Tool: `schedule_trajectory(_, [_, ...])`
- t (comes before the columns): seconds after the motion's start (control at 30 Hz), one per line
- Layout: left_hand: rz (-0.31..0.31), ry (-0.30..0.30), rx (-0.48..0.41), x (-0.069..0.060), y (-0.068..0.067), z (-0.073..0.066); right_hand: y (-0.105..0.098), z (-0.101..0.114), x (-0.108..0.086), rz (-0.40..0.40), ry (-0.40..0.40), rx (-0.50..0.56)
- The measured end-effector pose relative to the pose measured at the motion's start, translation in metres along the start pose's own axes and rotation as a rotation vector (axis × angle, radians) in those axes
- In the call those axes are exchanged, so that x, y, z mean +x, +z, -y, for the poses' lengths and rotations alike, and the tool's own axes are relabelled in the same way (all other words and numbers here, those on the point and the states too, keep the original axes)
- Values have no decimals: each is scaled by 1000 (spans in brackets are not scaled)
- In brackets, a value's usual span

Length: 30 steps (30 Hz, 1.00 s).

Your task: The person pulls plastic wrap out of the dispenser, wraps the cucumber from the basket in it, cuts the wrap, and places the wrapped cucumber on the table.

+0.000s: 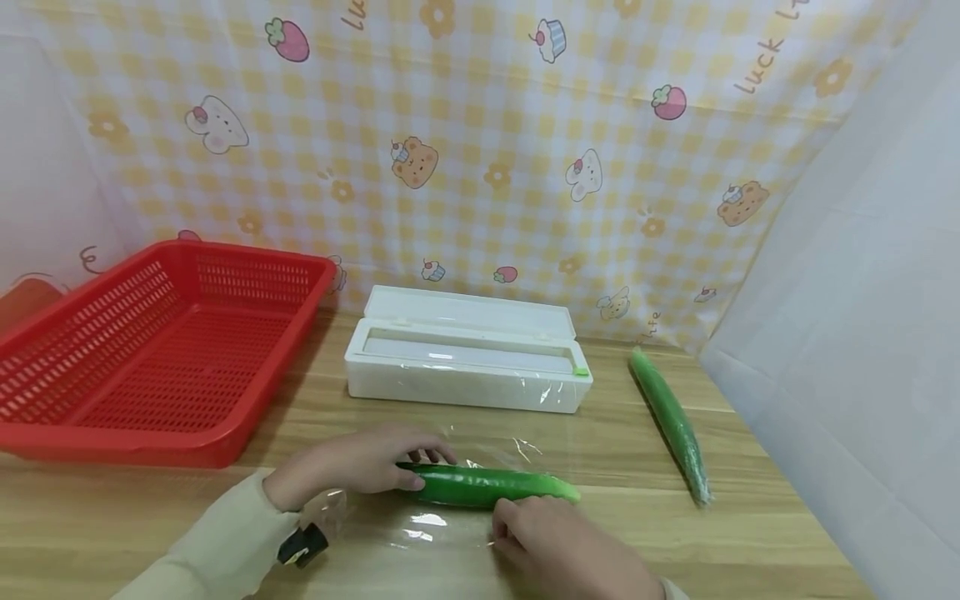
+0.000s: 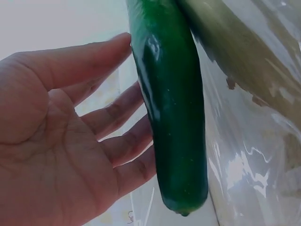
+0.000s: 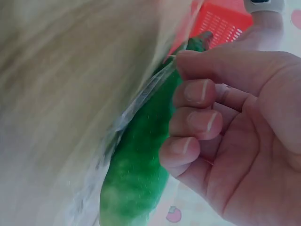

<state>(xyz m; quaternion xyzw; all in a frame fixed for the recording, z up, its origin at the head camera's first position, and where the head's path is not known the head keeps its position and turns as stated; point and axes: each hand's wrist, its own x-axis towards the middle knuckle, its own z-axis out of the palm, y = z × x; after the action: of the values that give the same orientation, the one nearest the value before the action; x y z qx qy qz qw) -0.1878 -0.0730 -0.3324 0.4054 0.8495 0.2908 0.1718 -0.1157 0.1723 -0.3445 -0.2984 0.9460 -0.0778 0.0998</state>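
Observation:
A green cucumber [image 1: 487, 487] lies crosswise on a sheet of clear plastic wrap [image 1: 427, 533] at the front of the table. My left hand [image 1: 375, 462] holds its dark left end, thumb on the near side and fingers on the far side. The left wrist view shows the thumb and fingers touching the cucumber [image 2: 174, 108]. With curled fingers, my right hand [image 1: 547, 533] is at the cucumber's near side, toward its pale end. In the right wrist view its thumb and forefinger pinch a lifted edge of the plastic wrap [image 3: 141, 96].
Behind the cucumber stands a white wrap dispenser box [image 1: 465, 383] with its lid up and a green slider at its right end. A red plastic basket [image 1: 262, 375] is at left. Another cucumber [image 1: 671, 417], apparently wrapped in film, lies at right.

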Motion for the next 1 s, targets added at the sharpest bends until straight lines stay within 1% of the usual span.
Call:
schedule_trajectory(0.1, [-34, 9, 61, 0, 2, -4, -3, -3, -2, -76, -29, -8])
schedule_trajectory(0.2, [-76, 8, 165, 0, 7, -12, -5, -6, -3, -129, -44, -1])
schedule_trajectory(0.3, [-96, -8, 318, -1, 15, -22, -6, -8, -4, -181, -73, -12])
schedule_trajectory(0.43, [-93, -35, 548, -3, 27, -31, -5, -12, -4, -246, -113, -43])
schedule_trajectory(0.5, [-115, -18, 656, -5, 33, -33, -4, -13, -3, -303, -147, -74])
schedule_trajectory(0.6, [-178, 14, 768, -6, 40, -33, -4, -14, -2, -364, -170, -105])
schedule_trajectory(0.67, [-235, 38, 794, -5, 42, -32, -4, -14, -2, -402, -182, -124])
schedule_trajectory(0.73, [-269, 45, 785, -3, 43, -30, -4, -14, -2, -401, -168, -110])
schedule_trajectory(0.8, [-296, 43, 756, -1, 42, -29, -4, -14, -1, -404, -160, -89])
schedule_trajectory(0.9, [-311, 33, 714, 0, 39, -27, -5, -15, 0, -424, -160, -69])
schedule_trajectory(0.97, [-319, 40, 679, 1, 37, -25, -8, -17, 0, -423, -142, -48])
schedule_trajectory(1.0, [-321, 47, 661, 1, 35, -25, -9, -19, 0, -409, -128, -36])
